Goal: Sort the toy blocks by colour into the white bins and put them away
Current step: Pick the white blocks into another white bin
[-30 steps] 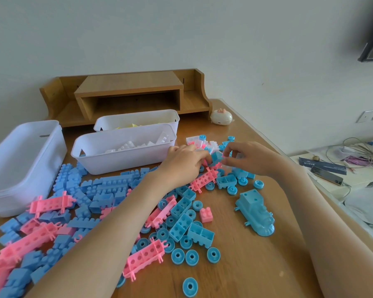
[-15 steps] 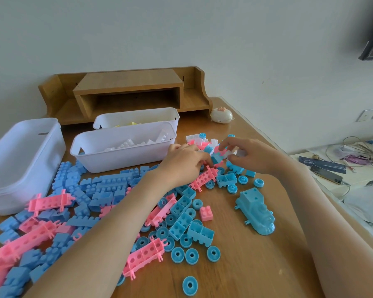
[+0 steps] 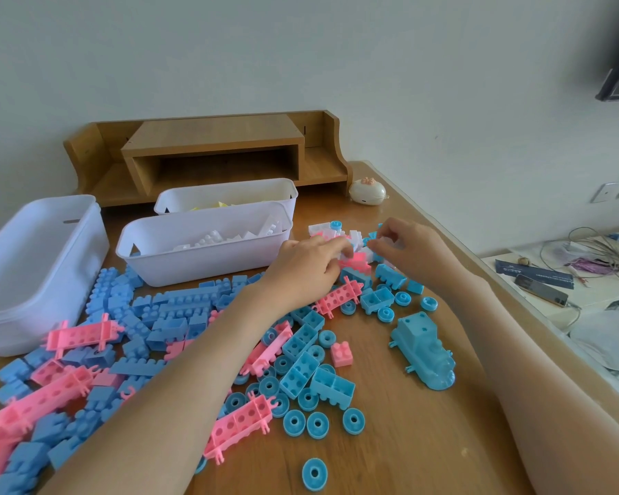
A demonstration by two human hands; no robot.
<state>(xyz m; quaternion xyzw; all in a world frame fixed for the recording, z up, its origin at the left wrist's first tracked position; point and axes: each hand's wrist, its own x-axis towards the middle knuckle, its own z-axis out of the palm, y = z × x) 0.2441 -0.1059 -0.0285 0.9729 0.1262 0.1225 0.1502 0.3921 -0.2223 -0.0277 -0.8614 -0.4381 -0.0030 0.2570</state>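
Both hands meet over a small mixed heap of blocks [image 3: 358,261], white, pink and blue, at the far right of the wooden table [image 3: 426,444]. On the left hand [image 3: 306,267] the fingers are curled down onto the heap and touch the white and pink pieces; whether they actually grip one I cannot tell, since the knuckles hide the tips. The right hand [image 3: 410,251] has thumb and fingertips drawn together, pinching a small white block [image 3: 386,240] just above the heap.

Just left of the left hand stands the near white bin [image 3: 201,271], with white blocks [image 3: 215,241] inside. Behind it, touching or nearly so, is a 2nd white bin [image 3: 229,195] showing yellow pieces [image 3: 211,207]. A 3rd, larger white bin [image 3: 40,276] sits at the left edge.

Under and around the left forearm lies a spread of blue bricks [image 3: 179,310], pink bars [image 3: 83,334] and blue wheels [image 3: 317,425]. A blue toy train [image 3: 424,351] stands apart below the right wrist. A wooden shelf [image 3: 211,137] lines the wall, with a cream oval case [image 3: 367,191] beside it.
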